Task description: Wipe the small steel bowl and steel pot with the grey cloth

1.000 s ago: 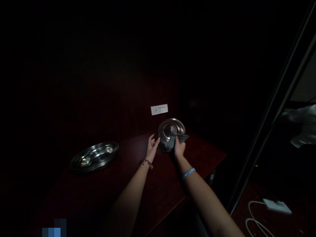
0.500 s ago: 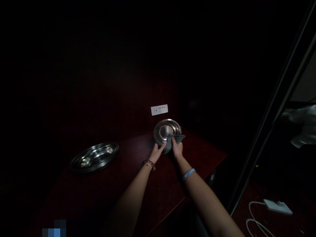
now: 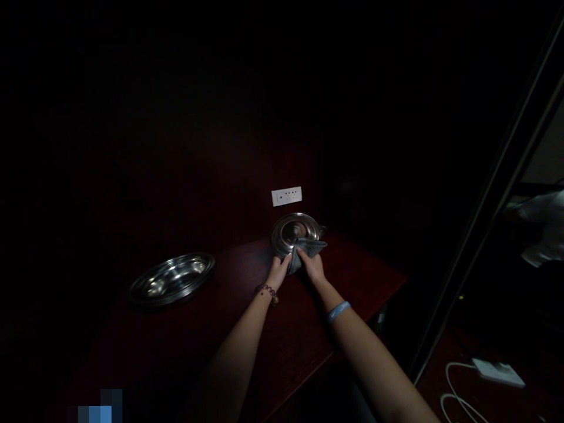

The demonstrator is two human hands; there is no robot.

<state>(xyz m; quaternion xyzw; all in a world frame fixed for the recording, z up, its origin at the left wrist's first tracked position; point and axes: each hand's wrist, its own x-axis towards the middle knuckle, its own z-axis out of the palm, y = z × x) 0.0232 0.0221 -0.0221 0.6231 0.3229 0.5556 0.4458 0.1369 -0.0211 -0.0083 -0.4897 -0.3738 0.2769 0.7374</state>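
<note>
A round, shiny metal plate [image 3: 282, 233] is held up at a tilt over the table, below a wall socket. My left hand [image 3: 278, 272] grips its near left rim, thumb on top and the other fingers hidden beneath. A grey cloth [image 3: 311, 247] lies over the plate's near right part. My right hand [image 3: 312, 265] is closed on the cloth, pressing it against the plate with the thumb uppermost. Farther left, a stack of oval metal trays [image 3: 174, 279] rests on the table, away from both hands.
The dark red table [image 3: 291, 352] runs back to a dark wall with a white socket panel [image 3: 286, 196]. On the floor at right lies a white power strip [image 3: 499, 372] with a looped cable. A metal-edged upright frame [image 3: 476, 235] stands right of the table.
My right hand and the cloth have shifted slightly left across the plate. The plate's tilt has changed a little. My left hand keeps its hold on the rim.
</note>
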